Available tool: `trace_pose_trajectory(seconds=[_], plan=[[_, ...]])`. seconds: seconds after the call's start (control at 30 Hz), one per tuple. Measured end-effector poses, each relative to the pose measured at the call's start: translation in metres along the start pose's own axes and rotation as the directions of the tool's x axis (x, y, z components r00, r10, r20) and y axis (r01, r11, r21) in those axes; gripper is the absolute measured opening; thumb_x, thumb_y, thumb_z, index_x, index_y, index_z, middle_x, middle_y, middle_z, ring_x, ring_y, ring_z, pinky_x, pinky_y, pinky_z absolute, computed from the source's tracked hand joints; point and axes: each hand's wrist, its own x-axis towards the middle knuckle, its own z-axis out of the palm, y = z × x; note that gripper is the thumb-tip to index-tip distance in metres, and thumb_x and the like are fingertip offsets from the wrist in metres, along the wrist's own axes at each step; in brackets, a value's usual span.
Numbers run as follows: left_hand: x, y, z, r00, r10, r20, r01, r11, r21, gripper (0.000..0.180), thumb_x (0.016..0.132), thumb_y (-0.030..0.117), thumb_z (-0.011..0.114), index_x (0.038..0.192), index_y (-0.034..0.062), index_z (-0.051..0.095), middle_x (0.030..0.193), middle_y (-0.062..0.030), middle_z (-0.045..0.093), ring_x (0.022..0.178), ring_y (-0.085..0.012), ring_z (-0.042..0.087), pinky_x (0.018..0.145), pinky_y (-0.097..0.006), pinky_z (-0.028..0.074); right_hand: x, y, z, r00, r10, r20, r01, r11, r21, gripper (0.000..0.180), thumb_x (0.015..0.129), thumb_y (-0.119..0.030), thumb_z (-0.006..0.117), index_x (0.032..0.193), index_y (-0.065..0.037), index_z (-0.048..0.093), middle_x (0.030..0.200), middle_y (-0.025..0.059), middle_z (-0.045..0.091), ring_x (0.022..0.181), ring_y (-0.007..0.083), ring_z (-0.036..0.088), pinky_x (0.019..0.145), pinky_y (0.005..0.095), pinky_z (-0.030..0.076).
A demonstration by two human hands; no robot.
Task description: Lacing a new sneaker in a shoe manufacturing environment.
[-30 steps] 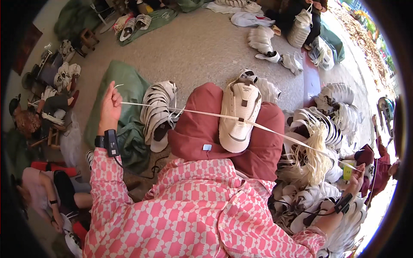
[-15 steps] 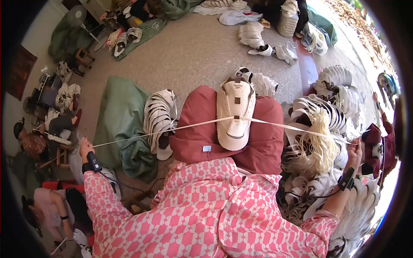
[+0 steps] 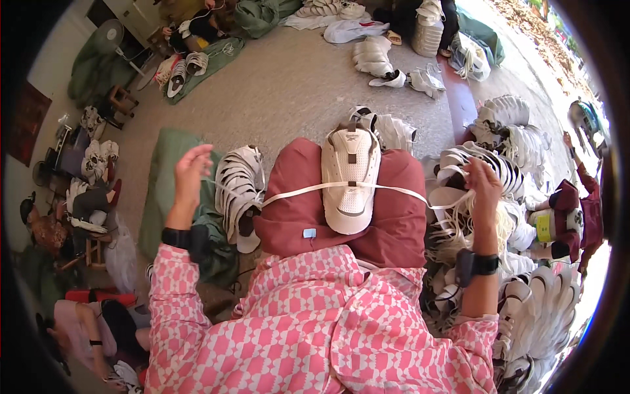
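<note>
On my lap, between my knees, lies a white shoe upper (image 3: 351,164) with its toe toward me. A flat cream shoelace (image 3: 298,192) runs through a dark loop on it and stretches out to both sides, slack and curving. My left hand (image 3: 191,172) is raised beside a stack of shoe uppers (image 3: 237,187), its thumb and fingers closed near the lace's left end, where a thin line of lace shows. My right hand (image 3: 484,184) pinches the right end of the lace, above a heap of uppers and loose laces.
To my right are piles of white uppers (image 3: 508,141) and cream laces (image 3: 453,243). A green cloth sack (image 3: 161,177) lies at left. More uppers (image 3: 394,131) sit beyond my knees. Other people work at left and far back, near a standing fan (image 3: 108,36).
Both hands have come inward and up from wide-stretched positions. The lace, pulled taut before, now sags on both sides of the shoe upper.
</note>
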Motion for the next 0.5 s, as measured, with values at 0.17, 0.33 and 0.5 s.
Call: trace_pose_trajectory(seconds=[0.17, 0.33, 0.5], plan=[[-0.045, 0.037, 0.157, 0.653, 0.481, 0.585, -0.648, 0.754, 0.103, 0.016, 0.087, 0.0, 0.063, 0.101, 0.0009, 0.068, 0.095, -0.0064, 0.062, 0.082, -0.0171, 0.062, 0.074, -0.027, 0.05, -0.052, -0.006, 0.126, 0.843, -0.232, 0.485, 0.494, 0.689, -0.531, 0.013, 0.092, -0.013, 0.057, 0.097, -0.005, 0.066, 0.082, 0.0187, 0.067, 0.072, 0.0337, 0.065, 0.063, 0.0394, 0.05], [-0.064, 0.039, 0.229, 0.505, 0.526, 0.684, -0.74, 0.672, 0.029, 0.012, 0.084, 0.001, 0.064, 0.095, 0.0019, 0.067, 0.091, -0.0118, 0.06, 0.084, -0.0287, 0.062, 0.076, -0.035, 0.05, -0.087, -0.009, 0.152, 0.759, -0.03, 0.651, 0.56, 0.541, -0.628, 0.012, 0.091, -0.014, 0.052, 0.089, -0.004, 0.058, 0.074, 0.0181, 0.065, 0.069, 0.0382, 0.064, 0.06, 0.048, 0.048], [-0.068, 0.035, 0.248, 0.642, 0.388, 0.661, -0.631, 0.758, 0.168, 0.007, 0.084, 0.005, 0.064, 0.09, 0.0018, 0.063, 0.089, -0.0125, 0.058, 0.084, -0.0289, 0.063, 0.074, -0.036, 0.05, -0.09, -0.004, 0.148, 0.77, -0.05, 0.636, 0.531, 0.603, -0.595, 0.012, 0.09, -0.015, 0.052, 0.087, -0.004, 0.057, 0.071, 0.0172, 0.064, 0.067, 0.039, 0.063, 0.059, 0.0492, 0.047]])
